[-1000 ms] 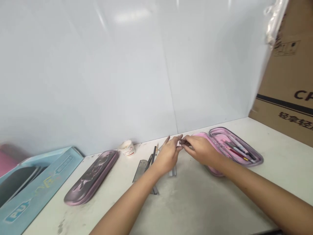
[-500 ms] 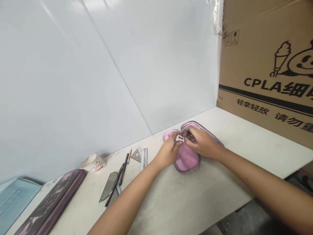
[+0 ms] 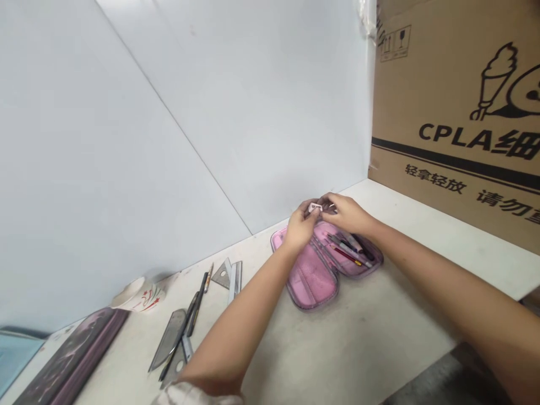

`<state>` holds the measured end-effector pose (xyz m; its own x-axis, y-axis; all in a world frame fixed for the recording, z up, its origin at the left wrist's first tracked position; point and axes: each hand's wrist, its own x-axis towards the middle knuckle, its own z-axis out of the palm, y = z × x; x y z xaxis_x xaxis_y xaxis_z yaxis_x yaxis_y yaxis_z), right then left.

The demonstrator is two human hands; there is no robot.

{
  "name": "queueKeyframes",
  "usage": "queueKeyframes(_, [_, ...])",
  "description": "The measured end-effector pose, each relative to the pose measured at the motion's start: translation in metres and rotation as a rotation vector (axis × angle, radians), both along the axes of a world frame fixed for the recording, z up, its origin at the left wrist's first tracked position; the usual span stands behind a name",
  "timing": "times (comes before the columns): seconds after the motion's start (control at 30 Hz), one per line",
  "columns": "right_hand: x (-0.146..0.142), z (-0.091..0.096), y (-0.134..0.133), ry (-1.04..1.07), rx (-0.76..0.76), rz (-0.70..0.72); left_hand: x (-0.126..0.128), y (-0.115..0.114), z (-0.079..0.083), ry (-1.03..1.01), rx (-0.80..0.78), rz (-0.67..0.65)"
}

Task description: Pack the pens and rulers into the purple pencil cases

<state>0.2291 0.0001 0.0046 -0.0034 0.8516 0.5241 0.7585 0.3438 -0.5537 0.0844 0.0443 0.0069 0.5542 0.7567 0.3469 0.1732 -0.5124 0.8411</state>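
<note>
My left hand (image 3: 300,225) and my right hand (image 3: 345,212) meet above the far end of an open pink pencil case (image 3: 314,278) that lies on the white table (image 3: 337,349). Both pinch a small white object (image 3: 314,207) between their fingertips; I cannot make out what it is. Several pens (image 3: 350,250) lie in the case's right half, just under my right wrist. The left half of the case shows bare pink lining.
Rulers, a set square (image 3: 223,274) and pens (image 3: 194,308) lie to the left. A closed purple case (image 3: 71,360) and a paper cup (image 3: 137,296) sit further left. A large cardboard box (image 3: 455,112) stands at the right. White panels form the back wall.
The view has swung right and tilted. Both hands, together on the small white object, moved from left of the case to above its far end and rose slightly.
</note>
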Motion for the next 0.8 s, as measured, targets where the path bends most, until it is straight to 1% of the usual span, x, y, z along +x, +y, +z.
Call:
queueKeyframes(0.13, [0.004, -0.009, 0.017, -0.419, -0.070, -0.114, 0.002, 0.019, -0.014, 0.452, 0.302, 0.168])
queueKeyframes(0.2, [0.003, -0.013, 0.024, -0.610, -0.089, -0.152, 0.002, 0.025, -0.023, 0.655, 0.396, 0.220])
queueKeyframes(0.3, [0.001, -0.017, 0.031, -0.753, -0.124, -0.188, 0.001, 0.028, -0.031, 0.856, 0.424, 0.208])
queueKeyframes(0.4, [0.000, -0.016, 0.034, -0.774, -0.154, -0.204, -0.005, 0.026, -0.030, 0.938, 0.418, 0.157])
queueKeyframes(0.43, [-0.001, -0.013, 0.034, -0.773, -0.153, -0.203, -0.009, 0.024, -0.026, 0.951, 0.419, 0.134])
queueKeyframes(0.5, [-0.004, -0.005, 0.032, -0.764, -0.128, -0.195, -0.021, 0.021, -0.013, 0.967, 0.427, 0.089])
queueKeyframes(0.57, [-0.012, 0.007, 0.029, -0.736, -0.060, -0.177, -0.039, 0.017, 0.006, 0.945, 0.452, 0.084])
queueKeyframes(0.6, [-0.018, 0.014, 0.026, -0.711, -0.009, -0.171, -0.051, 0.015, 0.017, 0.909, 0.470, 0.105])
queueKeyframes(0.67, [-0.035, 0.027, 0.022, -0.640, 0.113, -0.171, -0.076, 0.010, 0.040, 0.768, 0.522, 0.216])
queueKeyframes(0.73, [-0.059, 0.039, 0.017, -0.547, 0.234, -0.179, -0.106, 0.004, 0.062, 0.573, 0.598, 0.385])
queueKeyframes(0.8, [-0.087, 0.045, 0.013, -0.472, 0.307, -0.165, -0.137, -0.004, 0.077, 0.434, 0.645, 0.537])
